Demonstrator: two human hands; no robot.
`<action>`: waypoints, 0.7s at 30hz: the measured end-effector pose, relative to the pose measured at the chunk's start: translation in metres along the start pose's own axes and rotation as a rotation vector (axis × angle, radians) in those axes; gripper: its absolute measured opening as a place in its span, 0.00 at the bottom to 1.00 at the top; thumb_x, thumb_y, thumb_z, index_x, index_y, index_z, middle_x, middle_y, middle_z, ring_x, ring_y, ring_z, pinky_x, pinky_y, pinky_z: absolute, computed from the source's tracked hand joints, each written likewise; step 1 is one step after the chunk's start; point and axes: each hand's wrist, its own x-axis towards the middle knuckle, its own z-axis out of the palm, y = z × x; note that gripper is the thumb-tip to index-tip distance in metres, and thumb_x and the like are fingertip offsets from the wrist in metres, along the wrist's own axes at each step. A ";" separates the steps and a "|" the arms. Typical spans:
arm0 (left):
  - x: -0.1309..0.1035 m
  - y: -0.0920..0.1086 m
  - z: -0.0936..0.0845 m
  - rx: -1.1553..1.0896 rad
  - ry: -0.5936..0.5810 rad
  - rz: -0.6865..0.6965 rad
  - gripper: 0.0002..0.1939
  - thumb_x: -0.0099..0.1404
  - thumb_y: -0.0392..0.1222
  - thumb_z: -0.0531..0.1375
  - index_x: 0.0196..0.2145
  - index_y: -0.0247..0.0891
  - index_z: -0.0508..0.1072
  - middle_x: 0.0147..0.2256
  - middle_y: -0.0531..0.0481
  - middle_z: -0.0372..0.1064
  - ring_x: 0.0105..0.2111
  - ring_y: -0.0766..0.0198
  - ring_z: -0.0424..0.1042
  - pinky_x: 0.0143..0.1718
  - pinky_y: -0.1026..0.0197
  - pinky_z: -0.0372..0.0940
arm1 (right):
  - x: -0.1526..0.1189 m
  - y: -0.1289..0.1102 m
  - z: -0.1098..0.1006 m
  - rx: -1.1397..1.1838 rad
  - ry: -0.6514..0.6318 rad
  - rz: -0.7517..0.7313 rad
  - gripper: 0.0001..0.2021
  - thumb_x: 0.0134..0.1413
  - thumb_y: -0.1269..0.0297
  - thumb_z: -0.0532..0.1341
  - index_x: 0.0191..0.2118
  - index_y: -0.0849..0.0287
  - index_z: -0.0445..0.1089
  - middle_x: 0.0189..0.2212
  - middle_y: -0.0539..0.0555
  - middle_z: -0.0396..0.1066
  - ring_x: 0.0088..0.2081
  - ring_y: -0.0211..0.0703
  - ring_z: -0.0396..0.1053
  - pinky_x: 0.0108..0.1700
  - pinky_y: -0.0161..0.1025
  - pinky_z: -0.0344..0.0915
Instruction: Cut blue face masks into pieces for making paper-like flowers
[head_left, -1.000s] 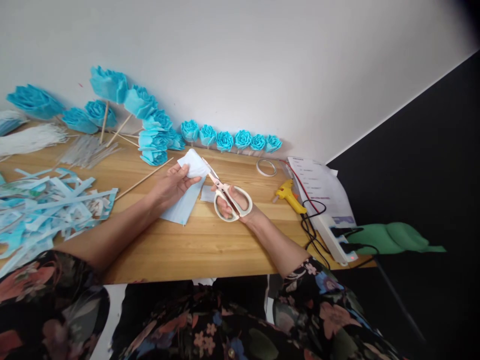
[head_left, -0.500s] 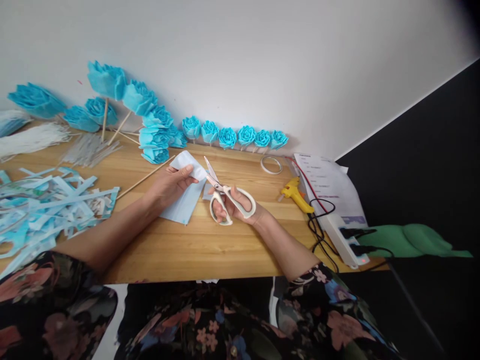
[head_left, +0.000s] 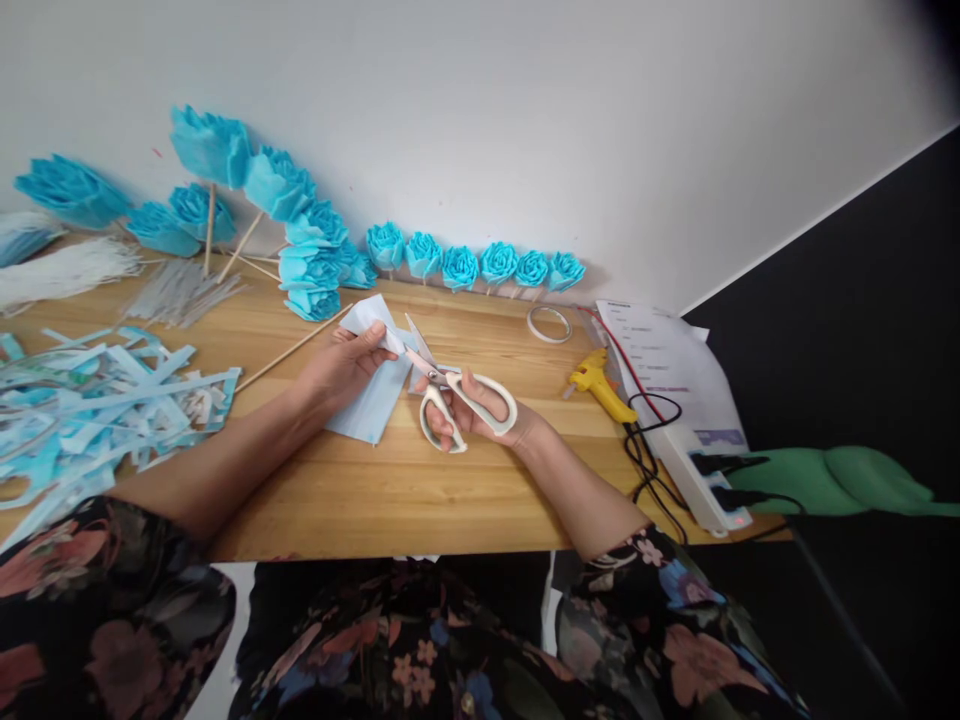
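Pinched between the thumb and fingers of my left hand is a pale blue sheet, thin and soft-looking, its upper end sticking up past the fingertips. Scissors with white loop handles are in my right hand, with thumb and fingers through the loops. Their blades are parted and point up and left, at the right edge of the held sheet. Below my left hand, more pale blue sheet material lies on the wooden table. Part of the right hand is hidden behind the handles.
Blue handmade flowers line the wall. At left lie a heap of blue and white strips, a thin stick and white strands. On the right are a tape roll, yellow glue gun, power strip and printed paper.
The scissors' blades have come slightly closer to the held sheet's right edge. The view has shifted a little, and both hands keep their holds.
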 end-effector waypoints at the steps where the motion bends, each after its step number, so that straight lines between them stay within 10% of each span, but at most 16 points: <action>1: 0.001 0.000 -0.002 -0.014 0.016 0.004 0.07 0.63 0.32 0.65 0.26 0.33 0.74 0.25 0.52 0.73 0.26 0.69 0.72 0.31 0.67 0.69 | 0.000 0.000 0.000 -0.003 -0.004 0.000 0.31 0.64 0.37 0.47 0.53 0.63 0.61 0.27 0.50 0.67 0.27 0.36 0.64 0.27 0.36 0.69; 21: -0.003 0.000 0.000 0.025 -0.055 -0.074 0.09 0.57 0.38 0.71 0.32 0.30 0.78 0.32 0.45 0.78 0.30 0.63 0.77 0.31 0.65 0.73 | 0.002 0.002 -0.002 -0.051 0.021 -0.008 0.31 0.64 0.36 0.48 0.52 0.62 0.62 0.26 0.50 0.67 0.27 0.38 0.66 0.27 0.37 0.69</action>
